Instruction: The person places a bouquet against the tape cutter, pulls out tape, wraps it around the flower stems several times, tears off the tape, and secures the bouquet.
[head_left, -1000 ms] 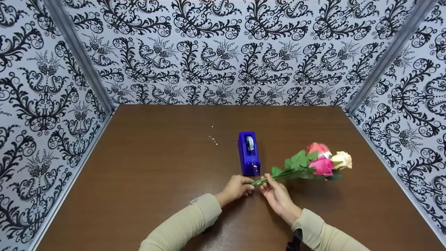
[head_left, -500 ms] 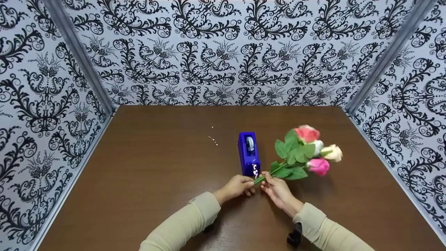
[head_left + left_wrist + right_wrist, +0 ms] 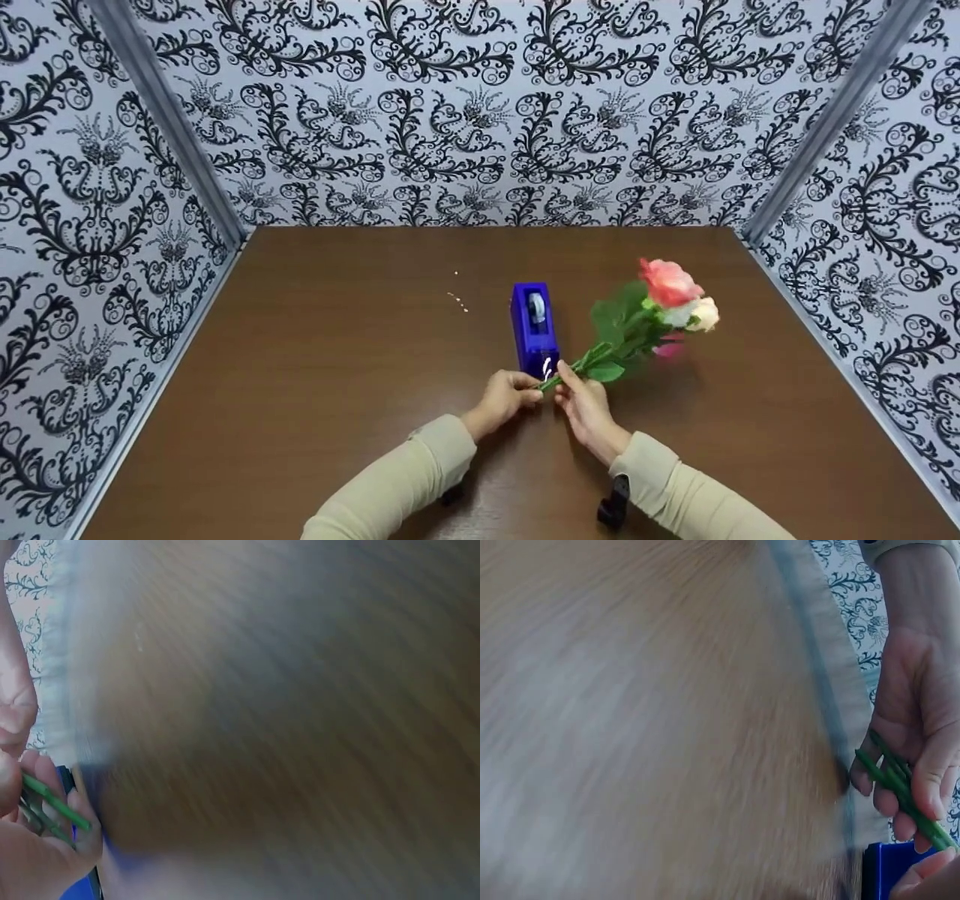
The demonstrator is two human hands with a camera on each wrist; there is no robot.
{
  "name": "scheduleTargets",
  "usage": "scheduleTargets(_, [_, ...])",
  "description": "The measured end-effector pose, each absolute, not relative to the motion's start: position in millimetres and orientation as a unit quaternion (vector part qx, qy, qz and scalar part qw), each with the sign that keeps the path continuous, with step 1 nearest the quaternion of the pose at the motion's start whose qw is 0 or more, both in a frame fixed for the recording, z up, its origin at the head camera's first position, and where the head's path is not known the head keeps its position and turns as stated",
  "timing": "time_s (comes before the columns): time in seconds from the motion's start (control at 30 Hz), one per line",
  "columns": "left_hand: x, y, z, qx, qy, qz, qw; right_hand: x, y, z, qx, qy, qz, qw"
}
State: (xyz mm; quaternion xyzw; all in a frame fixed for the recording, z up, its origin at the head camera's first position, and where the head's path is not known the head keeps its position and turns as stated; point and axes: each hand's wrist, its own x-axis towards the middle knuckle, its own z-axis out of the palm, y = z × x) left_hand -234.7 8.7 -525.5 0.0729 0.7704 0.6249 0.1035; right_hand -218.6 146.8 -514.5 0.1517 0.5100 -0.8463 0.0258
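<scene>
A long beige fabric sleeve (image 3: pixel 382 480) with a wide, plain turned-back cuff (image 3: pixel 448 444) covers each forearm, stopping short of the bare left hand (image 3: pixel 504 397) and bare right hand (image 3: pixel 589 412). A small black strap-like piece (image 3: pixel 613 505) shows under the right cuff.

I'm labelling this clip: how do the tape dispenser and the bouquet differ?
The tape dispenser is blue; the bouquet mixes coral, white, cream and pink blooms with green leaves. The tape dispenser stands on the table; the left hand and right hand hold the bouquet's stems. Both are close to the right hand.
</scene>
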Motion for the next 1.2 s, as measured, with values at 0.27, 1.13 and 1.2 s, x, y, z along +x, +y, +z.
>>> scheduleTargets(0.27, [-237.4,3.6,-526.7,0.082,0.793,0.595,0.1,-222.2,151.3,-515.5,0.148,0.583,-0.798,0.027])
scheduleTargets(1.13, [-248.6,7.6,-526.6,0.061,0.759,0.644,0.065,-227.1,134.6,-519.7,0.191,0.526,-0.828,0.01])
scheduleTargets(1.2, [-248.7,7.2,-525.6,0.059,0.77,0.633,0.058,-227.4,133.9,-519.9,0.189,0.551,-0.813,-0.005])
